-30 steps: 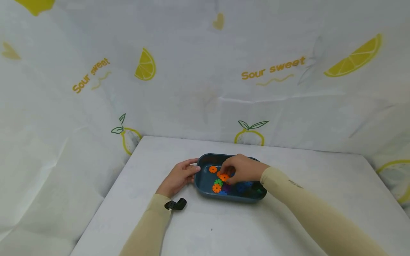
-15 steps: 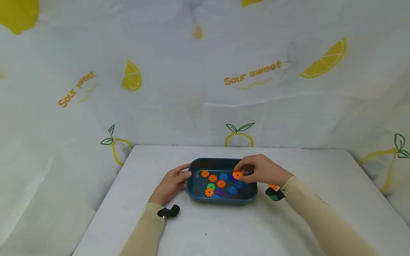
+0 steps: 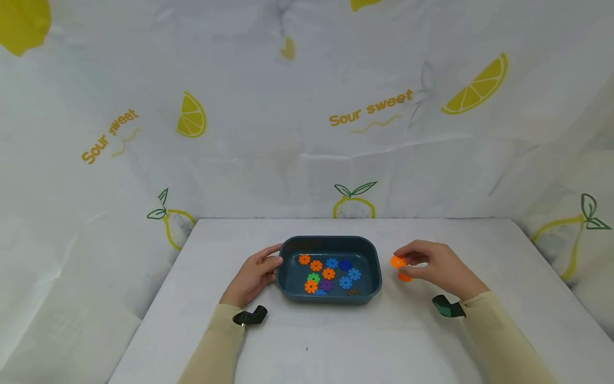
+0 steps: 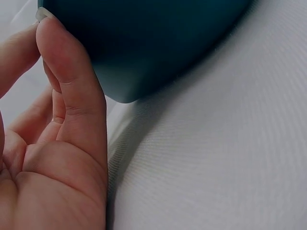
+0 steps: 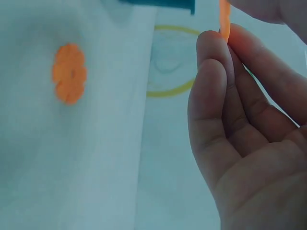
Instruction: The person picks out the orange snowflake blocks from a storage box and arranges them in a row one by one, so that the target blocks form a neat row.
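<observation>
In the head view a dark blue oblong tray (image 3: 331,300) stands on the white table. My left hand (image 3: 250,278) grips its left rim, thumb on top and fingers against the outside; the left wrist view shows the thumb at the tray wall (image 4: 129,81). To the right of the tray, my right hand (image 3: 441,264) pinches an orange notched plastic disc (image 3: 397,261) between thumb and fingers. Edge-on, that disc appears at the fingertips in the right wrist view. A second orange disc (image 5: 69,74) lies on the table just below the right hand.
Inside the tray lie several similar discs: orange (image 3: 304,259), blue (image 3: 354,273), green (image 3: 314,277) and purple (image 3: 326,285). Behind the white table (image 3: 307,330) hangs a white cloth (image 3: 268,160) printed with lemons and lettering.
My right hand has lifted an orange disc out of the tray and carried it right, past the tray's edge. The left hand keeps its grip. The head view has shifted slightly.
</observation>
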Demonstrator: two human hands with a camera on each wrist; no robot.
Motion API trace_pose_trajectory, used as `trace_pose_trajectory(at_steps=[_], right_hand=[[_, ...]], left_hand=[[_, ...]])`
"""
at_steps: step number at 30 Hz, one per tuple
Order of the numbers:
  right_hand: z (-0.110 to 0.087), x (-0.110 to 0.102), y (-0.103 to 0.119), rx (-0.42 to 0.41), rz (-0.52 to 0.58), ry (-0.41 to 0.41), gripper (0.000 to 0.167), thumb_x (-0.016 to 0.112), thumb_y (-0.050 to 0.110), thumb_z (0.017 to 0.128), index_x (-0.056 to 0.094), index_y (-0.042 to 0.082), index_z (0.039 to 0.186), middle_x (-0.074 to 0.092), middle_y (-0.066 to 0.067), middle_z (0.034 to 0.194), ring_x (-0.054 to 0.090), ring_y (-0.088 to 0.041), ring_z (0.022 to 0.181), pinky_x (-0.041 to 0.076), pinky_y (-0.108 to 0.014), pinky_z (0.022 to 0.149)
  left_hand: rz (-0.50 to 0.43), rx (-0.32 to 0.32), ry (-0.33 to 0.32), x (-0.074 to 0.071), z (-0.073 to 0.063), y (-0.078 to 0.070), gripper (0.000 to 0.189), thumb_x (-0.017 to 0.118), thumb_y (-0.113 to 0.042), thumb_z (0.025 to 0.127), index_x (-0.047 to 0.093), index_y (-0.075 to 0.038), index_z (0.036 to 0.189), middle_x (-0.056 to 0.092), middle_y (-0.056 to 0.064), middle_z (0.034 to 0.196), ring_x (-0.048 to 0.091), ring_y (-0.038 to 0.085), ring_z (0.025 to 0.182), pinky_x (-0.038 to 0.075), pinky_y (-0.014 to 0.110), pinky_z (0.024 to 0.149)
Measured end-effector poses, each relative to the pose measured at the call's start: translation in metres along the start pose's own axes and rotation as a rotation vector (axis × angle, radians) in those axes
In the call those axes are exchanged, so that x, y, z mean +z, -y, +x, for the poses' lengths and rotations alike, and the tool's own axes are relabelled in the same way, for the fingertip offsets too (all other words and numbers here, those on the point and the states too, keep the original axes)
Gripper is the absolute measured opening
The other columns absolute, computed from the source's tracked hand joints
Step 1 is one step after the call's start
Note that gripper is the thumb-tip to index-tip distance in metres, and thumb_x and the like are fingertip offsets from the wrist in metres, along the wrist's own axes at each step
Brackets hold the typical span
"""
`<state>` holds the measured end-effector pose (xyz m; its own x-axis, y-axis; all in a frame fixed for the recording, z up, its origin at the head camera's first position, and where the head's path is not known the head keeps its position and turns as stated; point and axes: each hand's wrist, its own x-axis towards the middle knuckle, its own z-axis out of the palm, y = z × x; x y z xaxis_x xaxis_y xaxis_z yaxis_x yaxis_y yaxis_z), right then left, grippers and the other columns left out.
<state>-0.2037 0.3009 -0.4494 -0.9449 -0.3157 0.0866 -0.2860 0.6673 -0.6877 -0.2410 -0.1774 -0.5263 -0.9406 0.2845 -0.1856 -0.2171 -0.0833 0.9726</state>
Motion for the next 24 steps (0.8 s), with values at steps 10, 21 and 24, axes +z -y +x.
trace_pose_trajectory(at_steps=[10,21,24], right_hand=[[-0.023,-0.003,-0.031,0.096,0.024,-0.039,0.028,0.085,0.024,0.095,0.078,0.023,0.122,0.077,0.001,0.120,0.070,-0.006,0.098,0.058,-0.021,0.085],[-0.020,0.005,-0.046,0.144,-0.014,-0.032,0.027,0.085,0.019,0.093,0.078,0.019,0.118,0.076,-0.001,0.117,0.066,-0.017,0.099,0.057,-0.021,0.082],[-0.020,0.005,-0.048,0.144,-0.034,-0.042,0.025,0.085,0.021,0.093,0.078,0.018,0.117,0.076,0.000,0.114,0.066,-0.017,0.099,0.057,-0.021,0.082]], left_hand=[[-0.013,-0.021,-0.004,0.004,0.003,0.000,0.057,0.075,-0.026,0.104,0.055,-0.020,0.157,0.070,0.001,0.107,0.059,0.011,0.082,0.055,0.021,0.074],[-0.012,-0.029,-0.002,-0.002,-0.003,-0.002,0.061,0.076,-0.029,0.103,0.052,-0.019,0.159,0.066,-0.002,0.100,0.056,0.011,0.080,0.054,0.021,0.073],[-0.022,-0.021,0.000,-0.002,-0.001,-0.002,0.061,0.077,-0.028,0.103,0.053,-0.019,0.158,0.067,-0.002,0.101,0.057,0.010,0.080,0.055,0.021,0.073]])
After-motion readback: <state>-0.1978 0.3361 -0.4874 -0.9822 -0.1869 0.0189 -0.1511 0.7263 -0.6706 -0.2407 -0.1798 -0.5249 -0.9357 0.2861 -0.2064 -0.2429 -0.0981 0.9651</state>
